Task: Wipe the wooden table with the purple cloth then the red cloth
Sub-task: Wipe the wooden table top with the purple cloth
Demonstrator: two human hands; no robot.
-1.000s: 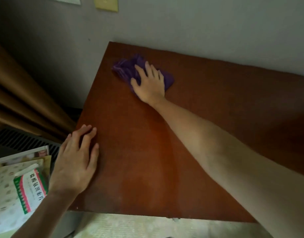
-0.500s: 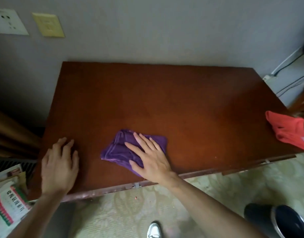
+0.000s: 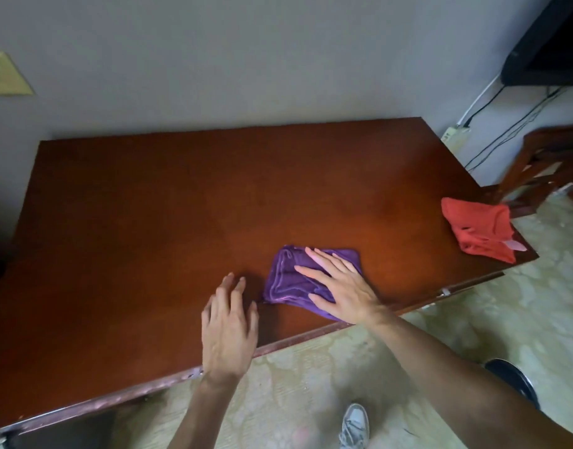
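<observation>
A reddish-brown wooden table (image 3: 168,202) fills the middle of the view, set against a grey wall. The purple cloth (image 3: 288,280) lies bunched near the table's front edge. My right hand (image 3: 340,286) presses flat on it, fingers spread and pointing left. My left hand (image 3: 228,325) rests flat at the front edge just left of the cloth, holding nothing. The red cloth (image 3: 479,230) lies crumpled at the table's right front corner, well apart from both hands.
A dark wooden chair (image 3: 550,163) stands right of the table. Cables and a power strip (image 3: 453,132) run along the wall at right, under a dark screen (image 3: 550,43). A grey shoe (image 3: 354,426) and a dark round object (image 3: 511,380) are on the patterned floor.
My right hand has swept the purple cloth from the far left corner to the front edge, then rightward. My left hand has shifted right from the left edge to beside the cloth.
</observation>
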